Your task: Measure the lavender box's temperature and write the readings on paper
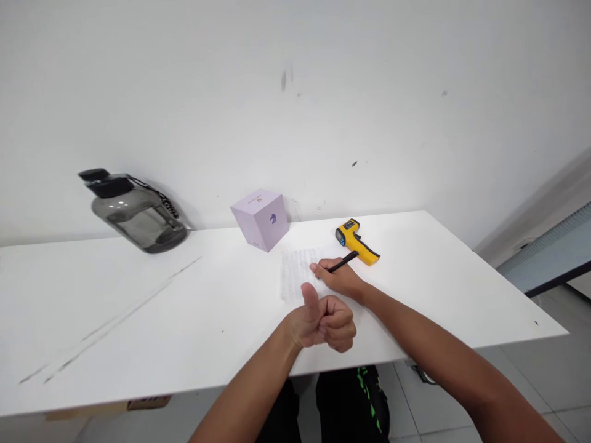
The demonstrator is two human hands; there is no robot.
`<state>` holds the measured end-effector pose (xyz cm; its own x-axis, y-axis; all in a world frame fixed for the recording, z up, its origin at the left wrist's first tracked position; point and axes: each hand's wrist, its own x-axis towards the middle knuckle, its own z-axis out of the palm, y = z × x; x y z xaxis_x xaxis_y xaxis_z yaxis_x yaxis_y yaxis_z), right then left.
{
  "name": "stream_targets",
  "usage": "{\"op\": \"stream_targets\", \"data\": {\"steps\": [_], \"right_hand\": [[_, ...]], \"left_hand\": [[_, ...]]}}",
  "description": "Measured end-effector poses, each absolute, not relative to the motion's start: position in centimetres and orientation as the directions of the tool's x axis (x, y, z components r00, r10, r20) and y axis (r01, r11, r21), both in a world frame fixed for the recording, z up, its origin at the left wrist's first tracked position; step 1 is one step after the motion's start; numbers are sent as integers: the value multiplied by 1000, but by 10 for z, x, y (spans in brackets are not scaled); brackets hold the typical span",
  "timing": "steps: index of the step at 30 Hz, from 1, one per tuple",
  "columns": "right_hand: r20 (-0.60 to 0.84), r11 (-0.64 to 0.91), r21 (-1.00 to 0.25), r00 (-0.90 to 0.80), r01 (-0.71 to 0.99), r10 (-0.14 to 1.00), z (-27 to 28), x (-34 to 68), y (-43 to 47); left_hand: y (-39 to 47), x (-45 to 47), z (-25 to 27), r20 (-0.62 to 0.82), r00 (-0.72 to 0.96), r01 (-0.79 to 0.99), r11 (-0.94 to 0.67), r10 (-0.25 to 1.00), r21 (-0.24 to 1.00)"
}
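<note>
My right hand point(339, 277) is closed around a black pen point(344, 261), resting on the right part of a sheet of paper point(294, 277) covered in lines of writing. The pen's tip is hard to make out behind my fingers. In front of the paper, nearer to me, my left hand point(325, 320) makes a fist with the thumb pointing up; nothing shows in it. Just beyond my right hand lies a yellow and black infrared thermometer gun point(357, 241) on its side.
A lilac box point(261, 221) stands behind the paper, close to the wall. Farther left is a large grey translucent water bottle point(141, 212) with a black lid and strap. The white table point(138, 332) ends at a front edge close to my body.
</note>
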<state>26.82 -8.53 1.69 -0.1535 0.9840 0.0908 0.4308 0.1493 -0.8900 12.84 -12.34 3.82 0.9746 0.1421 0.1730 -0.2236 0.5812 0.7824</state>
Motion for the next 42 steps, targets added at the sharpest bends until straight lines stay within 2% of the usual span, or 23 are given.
{"op": "stream_targets", "data": {"steps": [12,22,28,32,38,42], "right_hand": [[83,134,-904,-141,405,987,16,269,-85],[47,121,-913,-195,390,980,29,270,-91],[-9,58,-921,-170,384,985,28,270,-91],[-3,69,-912,-174,405,985,26,270,-89],[-16,56,-921,-180,387,984,24,270,-87],[-7,70,-913,-187,402,982,28,269,-89]], "left_hand": [[-123,130,40,92,978,-183,552,189,814],[-122,130,41,109,975,-199,550,191,812],[-122,130,41,106,973,-203,538,207,818],[-122,129,41,93,976,-188,546,197,816],[-118,128,44,54,981,-165,648,188,743],[-117,127,46,58,966,-218,681,251,699]]}}
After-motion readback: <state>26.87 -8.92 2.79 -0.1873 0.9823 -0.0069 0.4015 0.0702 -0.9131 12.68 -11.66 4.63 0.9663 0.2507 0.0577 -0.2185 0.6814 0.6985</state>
